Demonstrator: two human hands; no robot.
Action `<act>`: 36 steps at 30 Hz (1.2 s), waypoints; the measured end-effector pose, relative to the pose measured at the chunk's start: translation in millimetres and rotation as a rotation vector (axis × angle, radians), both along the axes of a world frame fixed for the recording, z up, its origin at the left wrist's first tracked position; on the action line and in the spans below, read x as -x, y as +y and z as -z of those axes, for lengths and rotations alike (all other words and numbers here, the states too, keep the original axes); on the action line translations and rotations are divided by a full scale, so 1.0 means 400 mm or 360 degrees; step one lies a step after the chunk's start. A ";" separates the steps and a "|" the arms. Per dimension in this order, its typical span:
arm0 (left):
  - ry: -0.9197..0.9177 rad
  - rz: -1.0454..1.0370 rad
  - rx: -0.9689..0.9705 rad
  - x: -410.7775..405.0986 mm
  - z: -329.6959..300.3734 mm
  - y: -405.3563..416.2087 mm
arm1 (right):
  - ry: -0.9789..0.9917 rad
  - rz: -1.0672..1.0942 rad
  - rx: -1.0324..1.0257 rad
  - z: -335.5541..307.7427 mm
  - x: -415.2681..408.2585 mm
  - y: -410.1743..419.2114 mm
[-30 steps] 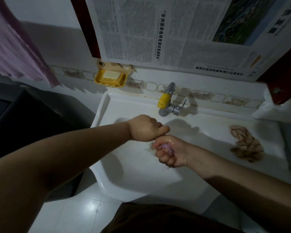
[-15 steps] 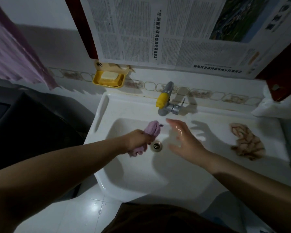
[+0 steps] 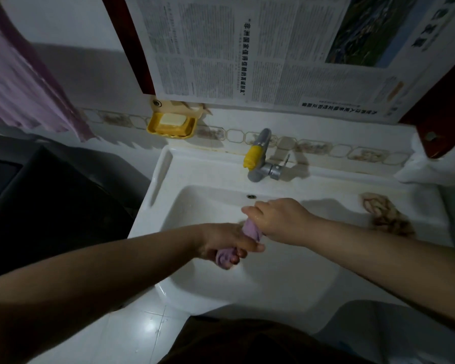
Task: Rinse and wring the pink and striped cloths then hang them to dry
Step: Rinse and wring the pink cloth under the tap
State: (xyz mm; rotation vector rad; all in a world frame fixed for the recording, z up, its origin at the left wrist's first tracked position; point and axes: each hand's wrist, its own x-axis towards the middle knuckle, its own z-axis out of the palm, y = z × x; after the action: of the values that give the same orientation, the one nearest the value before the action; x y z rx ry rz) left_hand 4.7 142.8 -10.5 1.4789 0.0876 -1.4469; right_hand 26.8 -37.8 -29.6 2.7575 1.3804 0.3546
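The pink cloth [image 3: 251, 230] is rolled into a tight twist over the white sink [image 3: 286, 279]. My left hand [image 3: 222, 240] grips its lower end, where a pink lump [image 3: 225, 257] sticks out below my fingers. My right hand [image 3: 279, 219] is closed around its upper end. Only a short stretch of the cloth shows between the two hands. The striped cloth [image 3: 385, 216] lies crumpled on the sink's right ledge, apart from both hands.
A tap with a yellow spout tip [image 3: 258, 158] stands behind the basin. A yellow soap dish [image 3: 171, 124] is fixed to the wall at left. Newspaper [image 3: 273, 53] covers the wall above. A pink towel [image 3: 24, 82] hangs at the upper left, with a dark cabinet [image 3: 45, 206] below it.
A second ago both hands squeezed the cloth. Half a second ago my right hand let go and spread open while the left held the cloth. Now the right hand grips it again.
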 end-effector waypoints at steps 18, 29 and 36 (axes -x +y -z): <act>-0.3406 0.1188 -0.0214 -0.160 -0.004 0.050 | 0.3369 0.1505 -0.1685 -0.065 0.076 0.108; -0.3365 0.1301 -0.0382 -0.101 -0.010 0.063 | 0.3613 0.1304 -0.1177 -0.114 0.011 0.025; -0.1512 0.0086 -0.0742 -0.036 -0.016 0.026 | 0.2233 0.1199 -0.1485 -0.062 0.014 -0.005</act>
State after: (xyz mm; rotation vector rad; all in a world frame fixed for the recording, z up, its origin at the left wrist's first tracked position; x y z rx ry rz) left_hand 19.0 153.0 -4.0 2.4280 -0.2172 -0.6497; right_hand 21.0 -39.8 -4.9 4.0666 -0.2970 -1.5910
